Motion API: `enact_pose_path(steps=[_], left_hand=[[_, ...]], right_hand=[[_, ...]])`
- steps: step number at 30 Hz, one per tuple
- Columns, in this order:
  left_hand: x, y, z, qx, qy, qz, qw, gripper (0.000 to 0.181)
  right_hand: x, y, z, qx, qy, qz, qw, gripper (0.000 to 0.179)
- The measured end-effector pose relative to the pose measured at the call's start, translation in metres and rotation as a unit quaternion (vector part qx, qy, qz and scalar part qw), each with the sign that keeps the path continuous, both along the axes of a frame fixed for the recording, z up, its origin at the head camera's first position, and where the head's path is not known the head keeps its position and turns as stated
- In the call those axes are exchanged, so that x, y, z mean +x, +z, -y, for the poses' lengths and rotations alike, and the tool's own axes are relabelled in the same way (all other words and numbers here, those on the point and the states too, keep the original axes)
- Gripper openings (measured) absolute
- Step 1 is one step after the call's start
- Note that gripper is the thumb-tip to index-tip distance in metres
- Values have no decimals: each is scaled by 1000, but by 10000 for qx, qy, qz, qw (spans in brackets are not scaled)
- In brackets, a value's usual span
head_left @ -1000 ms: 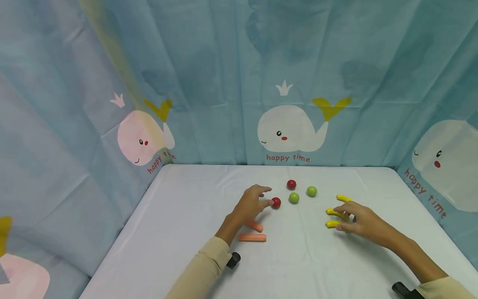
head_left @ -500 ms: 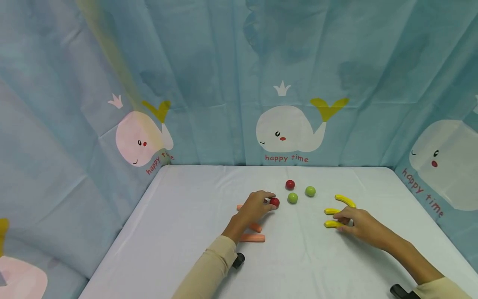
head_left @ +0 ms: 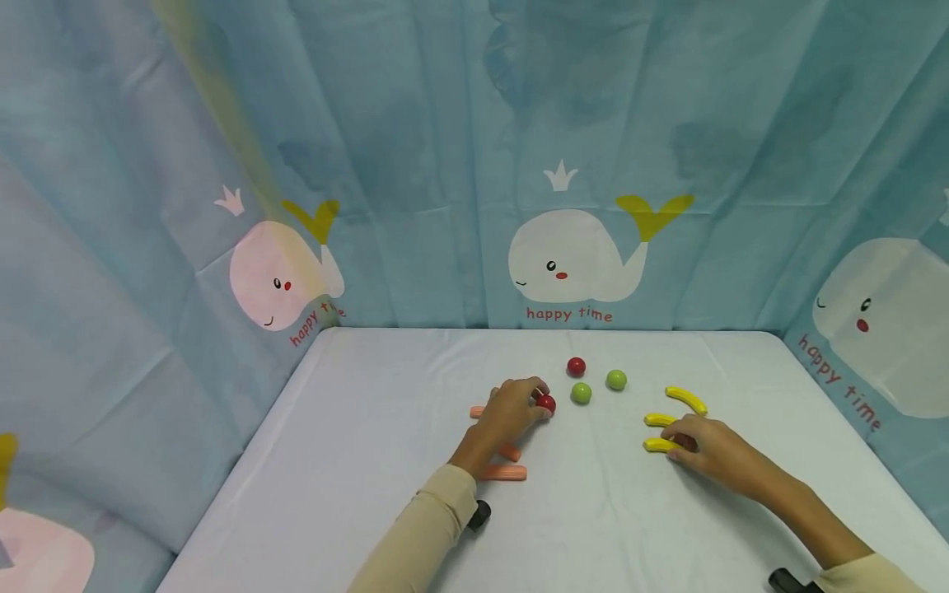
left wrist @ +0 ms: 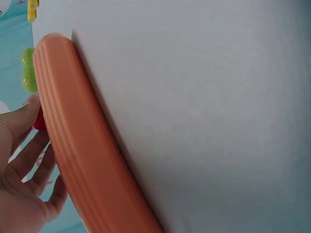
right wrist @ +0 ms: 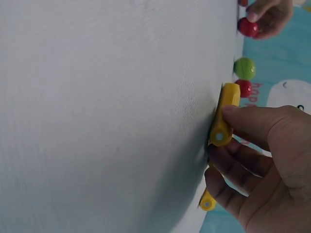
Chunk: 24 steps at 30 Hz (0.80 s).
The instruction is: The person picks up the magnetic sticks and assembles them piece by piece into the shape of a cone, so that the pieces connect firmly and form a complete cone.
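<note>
In the head view my left hand (head_left: 511, 409) pinches a small shiny red ball (head_left: 547, 403) between thumb and fingers. The left wrist view shows that hand (left wrist: 29, 165) with the ball mostly hidden behind a ribbed orange stick (left wrist: 92, 145). My right hand (head_left: 712, 449) holds the nearest yellow toy banana (head_left: 658, 445), its thumb on one side and fingertips at the other. The right wrist view shows this banana (right wrist: 226, 114) lying on the cloth, within the right hand (right wrist: 272, 170). Another toy banana (head_left: 658, 420) lies just beyond, partly covered by the hand.
A third banana (head_left: 685, 399) lies farther back. Behind the left hand's ball are a second red ball (head_left: 576, 367) and two green balls, one nearer (head_left: 582, 393) and one farther (head_left: 616, 380). Orange sticks (head_left: 506, 473) lie under the left forearm on the white table (head_left: 356, 461).
My left hand has moved right and its fingers have closed round the red ball. The right hand has come down nearer and closed on the nearest banana, uncovering the farthest one.
</note>
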<state>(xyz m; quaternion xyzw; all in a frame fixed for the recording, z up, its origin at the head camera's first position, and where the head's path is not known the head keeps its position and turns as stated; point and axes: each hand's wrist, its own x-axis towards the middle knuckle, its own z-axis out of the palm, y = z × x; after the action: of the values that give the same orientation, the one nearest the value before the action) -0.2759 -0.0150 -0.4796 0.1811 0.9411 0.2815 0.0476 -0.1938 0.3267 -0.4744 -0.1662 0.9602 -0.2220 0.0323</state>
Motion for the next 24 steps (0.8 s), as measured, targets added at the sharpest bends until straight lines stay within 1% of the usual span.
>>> enact_pose_path(steps=[4,7,12,14,17,20,24], left_hand=[[3,0,1,-54,-24,-74,10000,43],[6,1,3,2,-102,-209,9997,41],[13,2,7,626,-302,-236,9973,39],[18,3,8,953,-424,-167,9944,39],[26,4,10,1204,-571,-85,9910,39],[35,6,9,1347,-653,48,9887,39],[44,7,6,1428,-722,204,9869,38]], right_hand=[[1,-1,2,-30,-17,-35,10000,25],[3,-1,3,-82,-20,-112,9999,25],[4,-1,6,-196,-50,-250,9995,24],[5,-1,8,-214,-36,-314,9993,24],[6,0,12,-263,-47,-440,9987,23],[6,2,18,-360,-21,-540,9979,22],[7,5,27,-500,13,-509,9975,21]])
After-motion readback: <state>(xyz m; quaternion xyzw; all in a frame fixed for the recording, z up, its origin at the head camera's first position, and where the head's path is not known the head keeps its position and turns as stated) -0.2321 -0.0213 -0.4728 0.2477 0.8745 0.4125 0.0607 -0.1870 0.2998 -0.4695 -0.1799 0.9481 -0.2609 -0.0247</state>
